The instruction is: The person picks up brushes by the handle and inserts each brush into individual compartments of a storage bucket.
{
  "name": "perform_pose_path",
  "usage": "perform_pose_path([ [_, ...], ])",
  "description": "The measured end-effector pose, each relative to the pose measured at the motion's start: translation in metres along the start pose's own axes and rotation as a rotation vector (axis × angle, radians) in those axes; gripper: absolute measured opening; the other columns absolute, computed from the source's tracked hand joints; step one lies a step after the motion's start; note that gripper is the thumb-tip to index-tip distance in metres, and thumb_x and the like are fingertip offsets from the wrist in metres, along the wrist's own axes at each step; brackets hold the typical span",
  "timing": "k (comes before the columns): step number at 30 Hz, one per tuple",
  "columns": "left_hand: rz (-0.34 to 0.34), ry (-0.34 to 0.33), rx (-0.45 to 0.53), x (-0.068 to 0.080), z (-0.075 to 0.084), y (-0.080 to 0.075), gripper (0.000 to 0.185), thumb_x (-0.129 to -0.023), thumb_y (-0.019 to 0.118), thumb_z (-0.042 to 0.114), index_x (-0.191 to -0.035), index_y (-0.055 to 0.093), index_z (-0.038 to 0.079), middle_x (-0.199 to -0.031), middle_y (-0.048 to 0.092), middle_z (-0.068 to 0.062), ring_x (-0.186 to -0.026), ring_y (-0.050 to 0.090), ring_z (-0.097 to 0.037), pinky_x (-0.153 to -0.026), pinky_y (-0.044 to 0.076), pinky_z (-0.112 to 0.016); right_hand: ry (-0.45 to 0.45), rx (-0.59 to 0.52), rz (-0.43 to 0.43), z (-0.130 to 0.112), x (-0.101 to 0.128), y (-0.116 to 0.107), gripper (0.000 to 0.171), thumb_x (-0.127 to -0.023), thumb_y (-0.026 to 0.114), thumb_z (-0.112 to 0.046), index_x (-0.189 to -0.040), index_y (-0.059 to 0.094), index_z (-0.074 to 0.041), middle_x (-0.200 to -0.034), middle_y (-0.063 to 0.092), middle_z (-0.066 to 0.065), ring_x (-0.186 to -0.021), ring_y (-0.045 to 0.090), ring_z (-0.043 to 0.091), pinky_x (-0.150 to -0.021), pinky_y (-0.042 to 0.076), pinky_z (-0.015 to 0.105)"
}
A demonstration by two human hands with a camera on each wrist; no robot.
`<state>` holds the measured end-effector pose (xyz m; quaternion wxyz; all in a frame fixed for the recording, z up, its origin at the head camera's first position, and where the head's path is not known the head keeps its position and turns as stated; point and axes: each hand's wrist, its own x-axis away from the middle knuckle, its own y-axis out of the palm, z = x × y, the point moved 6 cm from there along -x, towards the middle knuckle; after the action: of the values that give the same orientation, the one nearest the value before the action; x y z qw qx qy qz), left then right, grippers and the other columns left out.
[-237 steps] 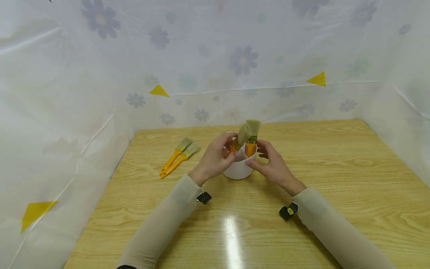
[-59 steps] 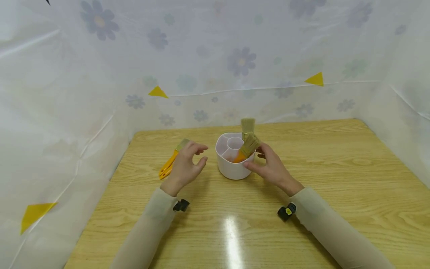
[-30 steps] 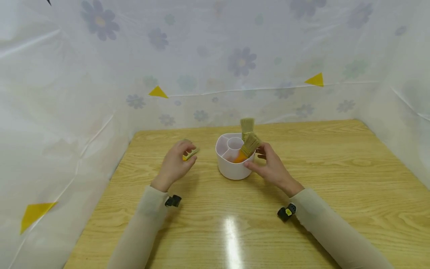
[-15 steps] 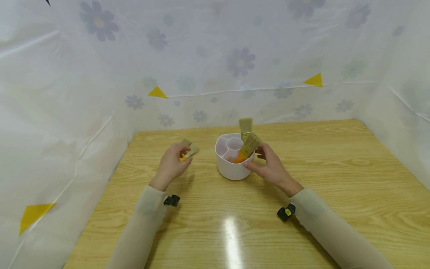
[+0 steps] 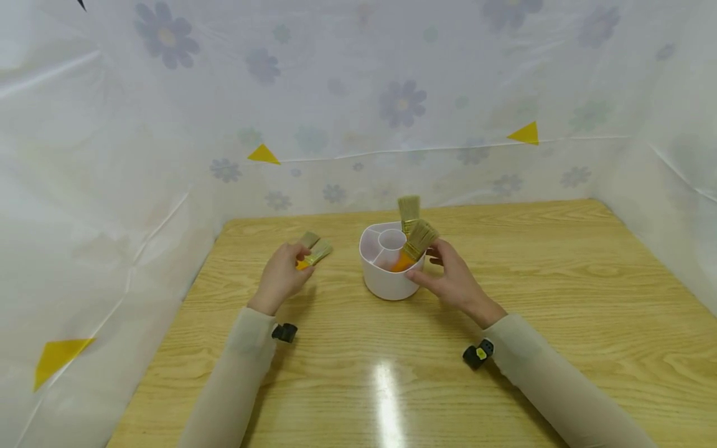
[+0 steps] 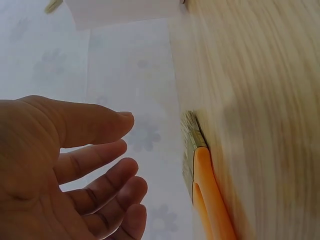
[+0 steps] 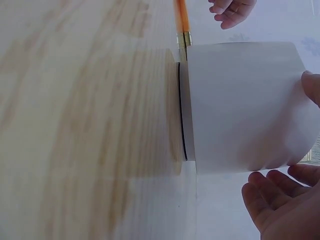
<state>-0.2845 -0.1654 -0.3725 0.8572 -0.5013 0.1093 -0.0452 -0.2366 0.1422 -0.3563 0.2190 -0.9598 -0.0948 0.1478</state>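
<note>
My left hand (image 5: 280,275) hovers over two paintbrushes lying side by side on the table at the left. Its thumb and fingers are parted, and the left wrist view shows a gap between the hand (image 6: 85,165) and the nearer brush's orange handle (image 6: 212,200). Bristles of the nearer paintbrush (image 5: 319,251) and the farther paintbrush (image 5: 309,239) show past the fingers. A white round divided holder (image 5: 389,285) stands mid-table. My right hand (image 5: 456,280) holds its right side between thumb and fingers. Inside, one paintbrush (image 5: 409,211) stands upright and another paintbrush (image 5: 419,239) leans right, bristles up.
The wood-grain table (image 5: 560,298) ends at the back against a white flowered plastic sheet (image 5: 347,112). Similar sheeting (image 5: 84,218) hangs at the left side. A small black camera sits on each wrist, the left camera (image 5: 284,333) and the right camera (image 5: 478,354).
Earlier my left hand held a paintbrush at the holder; that brush now leans inside it. The left hand has moved left to the lying brushes. My right hand has stayed on the holder.
</note>
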Motion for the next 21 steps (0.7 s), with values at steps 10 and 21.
perform_pose_path([
  [10,-0.049,-0.063,0.021,-0.003,-0.017,0.004,0.041,-0.086,0.07,0.015,-0.123,0.06,0.001,-0.109,0.056,-0.017,-0.099,0.056,-0.032,-0.081,0.047,-0.045,0.0,0.011,0.005,-0.001,0.0,0.0,0.069,-0.085,0.073,-0.017,-0.14,0.037,0.004,-0.137,0.041,0.023,-0.123,0.044,0.039,-0.102,0.036,0.051],
  [21,-0.064,-0.089,0.054,-0.005,-0.029,0.005,0.042,-0.084,0.071,0.01,-0.122,0.059,-0.002,-0.112,0.055,-0.022,-0.096,0.055,-0.033,-0.082,0.047,-0.046,-0.004,0.018,0.007,0.001,0.0,0.0,0.068,-0.085,0.073,-0.016,-0.139,0.037,0.003,-0.137,0.042,0.022,-0.123,0.044,0.039,-0.102,0.036,0.052],
])
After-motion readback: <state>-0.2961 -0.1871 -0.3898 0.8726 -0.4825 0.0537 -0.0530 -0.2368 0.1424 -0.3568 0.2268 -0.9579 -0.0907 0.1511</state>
